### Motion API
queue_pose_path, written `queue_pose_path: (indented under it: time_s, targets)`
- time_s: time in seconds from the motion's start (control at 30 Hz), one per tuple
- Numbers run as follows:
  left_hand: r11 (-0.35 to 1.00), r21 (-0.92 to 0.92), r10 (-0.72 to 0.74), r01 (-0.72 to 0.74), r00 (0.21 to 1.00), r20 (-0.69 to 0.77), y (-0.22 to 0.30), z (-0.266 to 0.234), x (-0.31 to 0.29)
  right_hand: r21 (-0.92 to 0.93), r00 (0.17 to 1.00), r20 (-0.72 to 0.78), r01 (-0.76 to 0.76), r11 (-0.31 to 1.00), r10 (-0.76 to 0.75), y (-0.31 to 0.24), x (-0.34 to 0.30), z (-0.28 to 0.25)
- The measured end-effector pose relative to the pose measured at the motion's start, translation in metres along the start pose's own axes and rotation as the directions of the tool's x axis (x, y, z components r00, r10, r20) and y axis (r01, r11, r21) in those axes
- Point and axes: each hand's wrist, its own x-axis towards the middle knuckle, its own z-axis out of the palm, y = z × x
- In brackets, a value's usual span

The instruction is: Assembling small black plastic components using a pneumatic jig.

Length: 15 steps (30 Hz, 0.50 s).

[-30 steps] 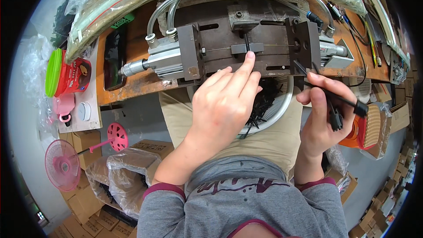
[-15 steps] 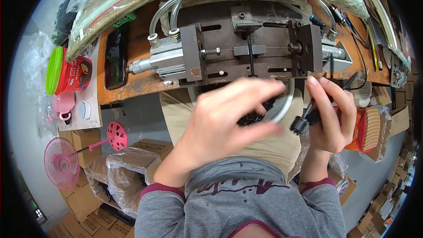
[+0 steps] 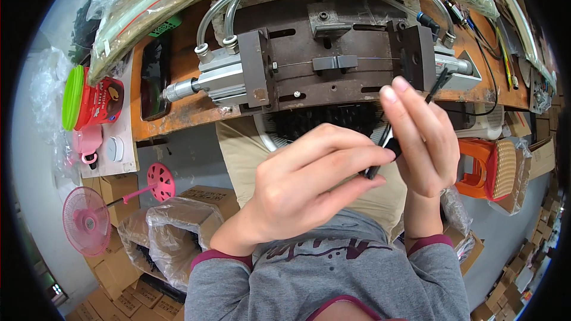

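In front of my lap, my left hand [image 3: 315, 181] pinches the thick end of a slim black plastic piece [image 3: 373, 170] between thumb and fingers. Close beside it is my right hand [image 3: 425, 142], fingers raised and curled around slim black pieces; a thin dark tip [image 3: 439, 83] sticks out past its fingers. How many pieces it holds is hidden by the palm. Beyond both hands stands a metal clamping jig [image 3: 333, 86] with a small grey block [image 3: 334, 62] at its middle, a thin wire running through to either side.
Air cylinders [image 3: 221, 80] with clear hoses [image 3: 221, 15] flank the jig on the wooden bench [image 3: 178, 120]. A round tub [image 3: 262, 131] of black pieces sits below the bench edge. Left are a red jar [image 3: 107, 100] and pink fan [image 3: 88, 221]; right, an orange stool [image 3: 476, 169].
The black rod standing across the jig's middle is gone from it, and the jig's left end has drawn back. My left hand has come right and closed on the black piece by my right hand.
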Motion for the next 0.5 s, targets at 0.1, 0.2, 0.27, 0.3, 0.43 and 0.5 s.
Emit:
queue_pose_path:
  time_s: [0.1,0.2,0.27,0.3,0.43,0.5]
  targets:
    - [0.955,0.295,0.062,-0.038,0.996,-0.071,-0.007,-0.003,-0.003,-0.026,0.999,-0.029,-0.042,0.999,0.041,0.010,-0.005,-0.002]
    - [0.860,0.508,0.019,0.033,0.995,-0.098,-0.023,0.005,-0.005,0.020,0.983,-0.072,-0.167,0.986,0.168,0.012,-0.013,-0.003]
    - [0.781,0.623,0.079,-0.025,0.995,-0.059,-0.040,0.010,-0.006,0.114,0.958,-0.097,-0.257,0.960,0.268,0.008,-0.018,-0.002]
    - [0.763,0.646,0.068,-0.024,0.997,-0.043,-0.040,0.013,-0.006,0.178,0.948,-0.103,-0.282,0.943,0.303,0.008,-0.019,-0.003]
    - [0.697,0.716,0.051,-0.039,0.999,0.005,-0.041,0.016,-0.002,0.420,0.907,-0.174,-0.285,0.862,0.385,0.009,-0.023,-0.002]
    - [0.662,0.748,0.030,-0.039,0.999,0.025,-0.037,0.015,0.004,0.430,0.907,-0.106,-0.327,0.841,0.407,0.008,-0.025,-0.010]
